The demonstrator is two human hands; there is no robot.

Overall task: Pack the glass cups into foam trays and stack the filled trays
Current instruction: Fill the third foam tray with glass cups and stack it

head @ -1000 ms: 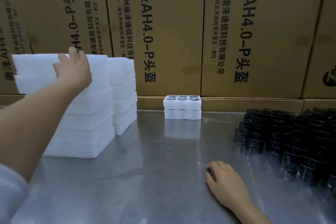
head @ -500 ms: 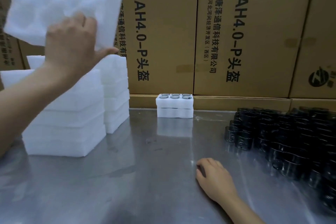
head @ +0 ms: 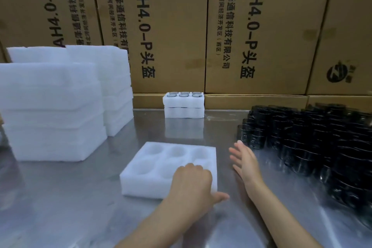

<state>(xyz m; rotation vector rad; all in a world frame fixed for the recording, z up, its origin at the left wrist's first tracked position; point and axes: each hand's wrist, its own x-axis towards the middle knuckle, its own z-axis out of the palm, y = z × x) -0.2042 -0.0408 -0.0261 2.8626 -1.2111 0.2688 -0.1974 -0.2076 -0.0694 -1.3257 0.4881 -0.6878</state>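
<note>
Foam tray [head: 161,165] with six round pockets, all unfilled, lies flat on the steel table [head: 66,207] at about 6 o'clock, near the front edge. The left hand [head: 191,183] grips its near right corner, fingers curled over the top and thumb stretched along the table beside it. The right hand [head: 244,161] hovers just right of the tray, fingers straight and spread, holding nothing.

At 12 o'clock, against the wall of printed cardboard boxes [head: 171,26], stand two stacked filled trays [head: 184,106]; glass rims show in the upper one, while what the lower one holds is hidden. At 9 to 10 o'clock rise two tall stacks of spare foam trays [head: 52,110], the nearer one well left of the tray in hand. At 3 o'clock a dense crowd of dark glass cups [head: 314,137] covers the right side of the table; the nearest cups sit close beyond the right fingertips, and those at the far right are too blurred to tell apart.

Bare reflective metal runs between the tray and the filled stack, and also between the tray and the spare stacks. The boxes close off the back edge entirely.
</note>
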